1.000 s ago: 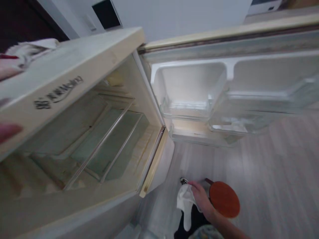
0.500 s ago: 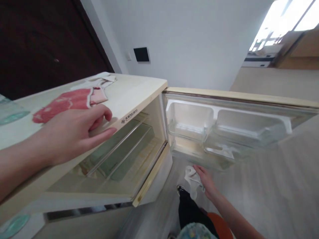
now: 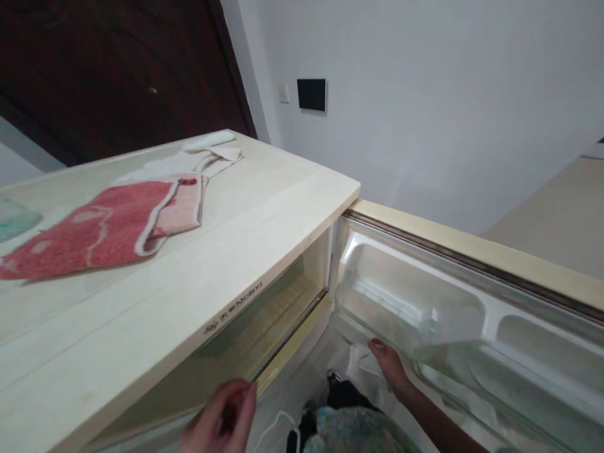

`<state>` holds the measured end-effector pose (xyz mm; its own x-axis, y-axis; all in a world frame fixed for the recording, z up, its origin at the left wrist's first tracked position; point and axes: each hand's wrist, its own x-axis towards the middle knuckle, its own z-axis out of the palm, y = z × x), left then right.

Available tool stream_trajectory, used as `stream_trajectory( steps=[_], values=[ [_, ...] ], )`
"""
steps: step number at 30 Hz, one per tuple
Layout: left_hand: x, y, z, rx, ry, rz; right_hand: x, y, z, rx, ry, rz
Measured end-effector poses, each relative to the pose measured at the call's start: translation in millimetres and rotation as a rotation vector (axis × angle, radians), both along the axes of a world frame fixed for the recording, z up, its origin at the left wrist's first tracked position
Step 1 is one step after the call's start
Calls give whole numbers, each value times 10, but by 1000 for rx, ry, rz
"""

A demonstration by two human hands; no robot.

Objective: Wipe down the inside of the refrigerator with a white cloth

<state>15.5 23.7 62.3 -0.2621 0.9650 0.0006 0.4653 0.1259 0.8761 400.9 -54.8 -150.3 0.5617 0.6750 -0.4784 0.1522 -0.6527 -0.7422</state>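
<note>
My left hand [image 3: 221, 415] is low in front of the open fridge compartment [image 3: 264, 321], fingers curled in with thumb and fingertips close together; nothing shows in it. Down by the inner side of the fridge door, my right hand [image 3: 389, 365] grips a thin white cloth [image 3: 363, 362], partly seen through the clear door shelf [image 3: 377, 302]. The fridge door [image 3: 425, 229] stands wide open to the right. On the fridge top [image 3: 245, 233] lies a folded red and pink towel [image 3: 108, 226], with a whitish cloth [image 3: 165, 167] behind it.
A pale green translucent object [image 3: 16, 217] sits at the left edge of the fridge top. Behind are a dark door [image 3: 117, 69] and a wall with a black panel [image 3: 312, 94]. A white cable [image 3: 278, 418] runs near my feet.
My left hand has come off the fridge top and dropped in front of the compartment. My right hand still holds the white cloth, now closer to the door shelf. The view has shifted nearer.
</note>
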Motion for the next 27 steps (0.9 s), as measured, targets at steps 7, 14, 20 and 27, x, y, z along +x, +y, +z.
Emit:
stream_trajectory(
  steps=[7,14,20,27],
  values=[
    [302,846,-1247,-488,-840,317,-222,-226,-55,178,-307,202],
    [288,1593,-1511,-480,-1075,376,-258,-270,-142,145,-454,239],
    [315,1715,-1583,-449,-1174,398,-141,-191,-39,37,-408,305],
    [541,983,-1731,-477,-1208,426,83,-141,59,-37,-438,341]
  ],
)
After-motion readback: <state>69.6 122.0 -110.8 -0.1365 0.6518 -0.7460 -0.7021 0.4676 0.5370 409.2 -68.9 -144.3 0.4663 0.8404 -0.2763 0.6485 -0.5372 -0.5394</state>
